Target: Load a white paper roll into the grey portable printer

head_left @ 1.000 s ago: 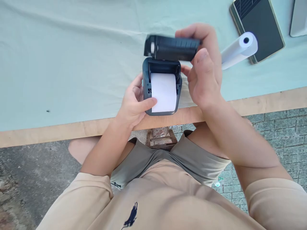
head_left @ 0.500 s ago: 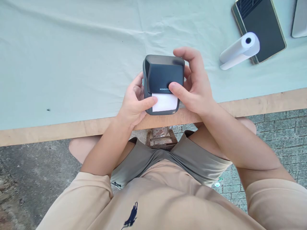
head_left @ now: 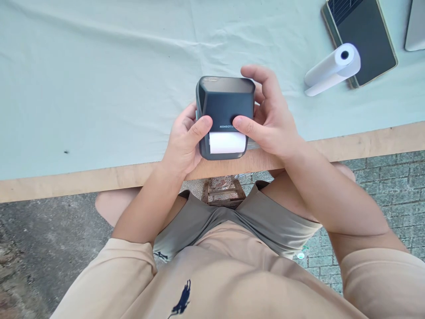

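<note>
In the frame's center, the left hand and right hand pinch the dark printer from either side, thumbs pressing its closed lid. White paper shows below the lid; the compartment's inside is hidden. Upper right, a paper roll overlaps a dark slab.

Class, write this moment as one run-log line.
left hand: gripping black printer, thumb on lid | right hand: at printer's side, thumb on lid | lid: down | white paper: showing below lid
</note>
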The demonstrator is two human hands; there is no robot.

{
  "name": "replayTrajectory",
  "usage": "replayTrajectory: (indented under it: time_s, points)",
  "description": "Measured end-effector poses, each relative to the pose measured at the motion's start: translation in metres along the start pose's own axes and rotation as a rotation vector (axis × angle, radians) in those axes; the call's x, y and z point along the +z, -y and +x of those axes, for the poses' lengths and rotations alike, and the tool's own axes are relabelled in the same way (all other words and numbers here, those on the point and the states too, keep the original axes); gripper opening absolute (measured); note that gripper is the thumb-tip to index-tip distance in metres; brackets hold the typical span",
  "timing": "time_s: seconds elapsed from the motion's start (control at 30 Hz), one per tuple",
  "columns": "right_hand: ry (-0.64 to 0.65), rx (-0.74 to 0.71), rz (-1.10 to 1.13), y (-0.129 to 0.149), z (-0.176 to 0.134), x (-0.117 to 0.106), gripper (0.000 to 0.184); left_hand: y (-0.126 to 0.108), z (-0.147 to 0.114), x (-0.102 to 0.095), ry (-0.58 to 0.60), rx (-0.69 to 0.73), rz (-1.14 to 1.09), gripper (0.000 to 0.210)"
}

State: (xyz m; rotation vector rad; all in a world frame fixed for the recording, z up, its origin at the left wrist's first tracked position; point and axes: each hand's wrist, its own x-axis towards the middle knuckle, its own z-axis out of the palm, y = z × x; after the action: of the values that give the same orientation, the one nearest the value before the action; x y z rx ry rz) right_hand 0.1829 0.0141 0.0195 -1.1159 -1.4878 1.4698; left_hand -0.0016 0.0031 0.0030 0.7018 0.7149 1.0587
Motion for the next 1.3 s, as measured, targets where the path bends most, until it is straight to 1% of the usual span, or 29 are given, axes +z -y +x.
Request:
replayTrajectory:
  time_s: [0.23,0.4,0.53,0.67,0.77,0.87,0.93,1.03,1.2,1.3]
  points:
    - [-0.001,0.013,-0.039,0.001,-0.001,-0.002,0.074,0.000,0.000,-0.001,-0.022,0.001,0.035,0.033]
    - [0.012,-0.044,-0.097,-0.007,0.001,-0.002,0.077,0.001,0.000,-0.001,0.000,-0.002,0.033,0.033]
    - [-0.028,-0.088,-0.171,-0.006,0.001,0.002,0.081,0.002,0.001,-0.001,-0.021,-0.007,0.043,0.038]
    - [-0.055,-0.146,-0.247,-0.003,0.002,0.005,0.080,0.002,0.001,0.000,0.009,0.009,0.018,0.033]
    - [-0.030,-0.187,-0.309,-0.002,0.002,0.006,0.086,0.001,0.001,-0.001,0.019,0.010,0.007,0.031]
    - [0.031,-0.208,-0.360,-0.004,0.001,0.005,0.093,0.001,0.001,-0.001,0.020,0.005,0.011,0.033]
    - [0.059,-0.214,-0.392,-0.005,0.000,0.003,0.094,0.001,0.001,-0.001,0.016,0.007,0.014,0.030]
    - [0.078,-0.238,-0.423,-0.008,-0.001,0.002,0.095,0.001,0.001,-0.001,0.018,0.006,0.017,0.026]
    - [0.087,-0.310,-0.428,-0.012,-0.001,0.000,0.095,0.000,0.001,-0.001,0.008,-0.006,0.025,0.028]
    - [0.100,-0.295,-0.429,-0.011,-0.001,-0.001,0.092,-0.001,0.001,-0.001,0.020,-0.008,0.027,0.029]
